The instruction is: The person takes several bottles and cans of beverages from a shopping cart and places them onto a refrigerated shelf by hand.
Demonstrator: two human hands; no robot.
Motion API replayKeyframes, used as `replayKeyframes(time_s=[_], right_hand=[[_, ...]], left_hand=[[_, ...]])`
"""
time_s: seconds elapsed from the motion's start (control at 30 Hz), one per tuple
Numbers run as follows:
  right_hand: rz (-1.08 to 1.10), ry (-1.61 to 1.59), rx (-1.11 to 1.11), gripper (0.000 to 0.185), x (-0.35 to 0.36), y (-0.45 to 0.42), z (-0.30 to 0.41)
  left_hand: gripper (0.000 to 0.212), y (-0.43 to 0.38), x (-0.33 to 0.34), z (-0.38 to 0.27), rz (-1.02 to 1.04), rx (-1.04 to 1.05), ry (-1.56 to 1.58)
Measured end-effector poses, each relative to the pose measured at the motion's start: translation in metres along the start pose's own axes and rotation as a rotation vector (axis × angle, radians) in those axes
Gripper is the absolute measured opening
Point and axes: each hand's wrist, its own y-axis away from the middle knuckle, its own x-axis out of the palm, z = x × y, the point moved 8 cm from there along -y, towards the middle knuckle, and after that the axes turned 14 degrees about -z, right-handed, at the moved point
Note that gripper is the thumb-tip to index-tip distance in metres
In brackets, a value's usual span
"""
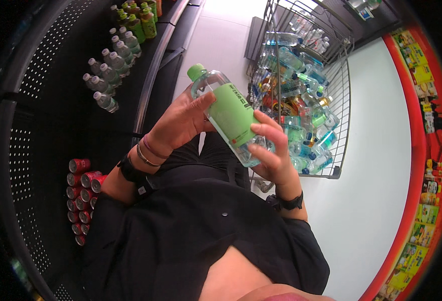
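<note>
A clear plastic bottle with a green cap and a green label is held tilted in front of my body, its cap towards the upper left. My left hand grips it near the shoulder, the thumb lying on the label's edge. Around the lower part curl the fingers of my right hand, with fingertips on the label and near the base. The label bears writing. Through the clear plastic no contents can be made out for certain.
At the right stands a wire shopping cart heaped with assorted plastic bottles. Black shelving on the left holds rows of small clear bottles, green-capped bottles and red cans. A red-edged display panel curves along the far right.
</note>
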Motion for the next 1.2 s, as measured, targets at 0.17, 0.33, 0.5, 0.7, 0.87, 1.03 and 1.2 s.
replayKeyframes(time_s=[0.17,0.33,0.5,0.7,0.87,1.03,1.2], right_hand=[[0.079,0.121,-0.167,0.042,0.014,-0.012,0.024],[0.199,0.1,0.19,0.042,0.006,-0.021,-0.011],[-0.065,0.239,0.506,0.064,-0.054,0.005,-0.099],[-0.141,0.191,0.88,0.046,-0.106,0.116,-0.202],[-0.068,0.134,0.97,0.042,-0.103,0.117,-0.203],[-0.018,0.072,0.977,0.044,-0.098,0.118,-0.203],[0.006,0.099,1.002,0.043,-0.103,0.122,-0.201]], left_hand=[[0.053,0.023,-0.008,-0.022,-0.143,0.098,-0.196],[0.083,0.075,0.004,-0.086,-0.189,0.589,-0.426],[0.087,0.16,0.027,-0.172,-0.354,1.041,-0.669],[0.082,0.299,0.083,-0.258,-0.754,1.748,-1.183],[0.058,0.384,0.129,-0.31,-1.032,1.926,-1.606],[0.058,0.458,0.105,-0.378,-1.493,1.658,-1.873],[0.066,0.498,0.036,-0.417,-1.727,1.441,-1.687]])
